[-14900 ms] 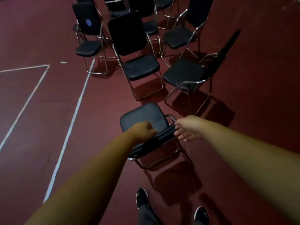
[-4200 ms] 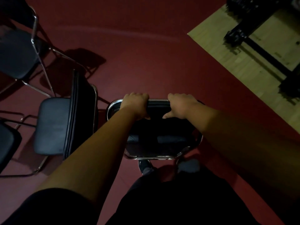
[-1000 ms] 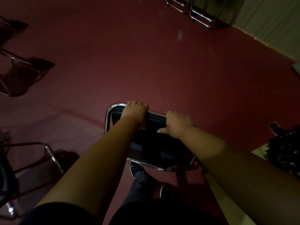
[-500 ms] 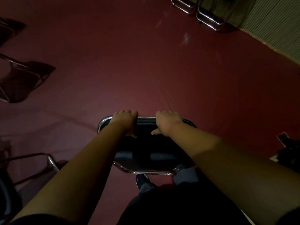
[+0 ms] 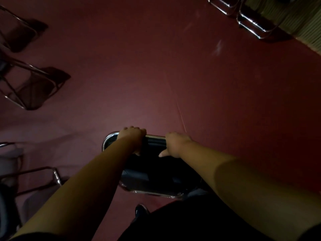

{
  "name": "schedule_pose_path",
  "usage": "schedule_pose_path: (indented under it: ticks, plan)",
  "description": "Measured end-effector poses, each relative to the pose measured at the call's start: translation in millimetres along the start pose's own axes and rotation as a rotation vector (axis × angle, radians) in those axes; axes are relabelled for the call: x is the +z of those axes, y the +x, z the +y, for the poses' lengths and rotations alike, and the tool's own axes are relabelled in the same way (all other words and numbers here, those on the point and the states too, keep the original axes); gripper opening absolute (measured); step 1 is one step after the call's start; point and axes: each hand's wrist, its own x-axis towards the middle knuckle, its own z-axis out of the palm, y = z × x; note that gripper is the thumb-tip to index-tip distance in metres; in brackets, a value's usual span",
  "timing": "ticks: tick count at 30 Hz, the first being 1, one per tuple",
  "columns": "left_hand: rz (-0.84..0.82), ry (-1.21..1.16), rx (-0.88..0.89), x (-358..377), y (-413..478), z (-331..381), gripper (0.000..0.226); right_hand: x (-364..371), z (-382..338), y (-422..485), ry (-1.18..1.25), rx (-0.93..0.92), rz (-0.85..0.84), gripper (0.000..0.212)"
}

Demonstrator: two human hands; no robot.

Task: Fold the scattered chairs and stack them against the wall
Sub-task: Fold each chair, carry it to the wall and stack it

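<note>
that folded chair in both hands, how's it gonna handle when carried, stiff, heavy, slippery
Probably rigid: the folded chair has a shiny metal tube frame and looks flat. Likely fairly heavy, since the left hand and right hand both grip its top rail. The polished tube could be slippery, and held by the top it may swing when carried.

One folded chair is showing at the centre, with two hands gripping it: the left hand and the right hand. Two chrome chair frames are standing at upper right. At least three open chairs are partly showing at left. One shoe is peeking out below.
</note>
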Motion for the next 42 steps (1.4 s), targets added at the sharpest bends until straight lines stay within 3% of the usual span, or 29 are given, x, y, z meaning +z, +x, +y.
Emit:
schedule_pose_path:
  ticks: [9, 16, 24, 30, 42]
  plan:
    - [0.189, 0.082, 0.081, -195.2, 105.4, 58.3, 0.081, -148.4, 136.5, 23.5, 0.122, 0.115, 0.188, 0.084]
    - [0.372, 0.082, 0.138, -289.0, 174.6, 68.1, 0.081, -242.9, 195.5, 50.8, 0.023, 0.212, 0.387, 0.087]
    - [0.452, 0.017, 0.236, -313.9, 242.7, 23.8, 0.06, -293.1, 188.8, 103.7, -0.035, 0.264, 0.404, 0.081]
    - [0.418, -0.123, 0.369, -318.2, 274.4, -46.2, 0.07, -351.2, 170.8, 150.2, -0.083, 0.223, 0.261, 0.087]
    - [0.262, -0.231, 0.293, -344.2, 348.3, -106.2, 0.08, -423.2, 168.2, 241.0, -0.14, 0.072, 0.233, 0.083]
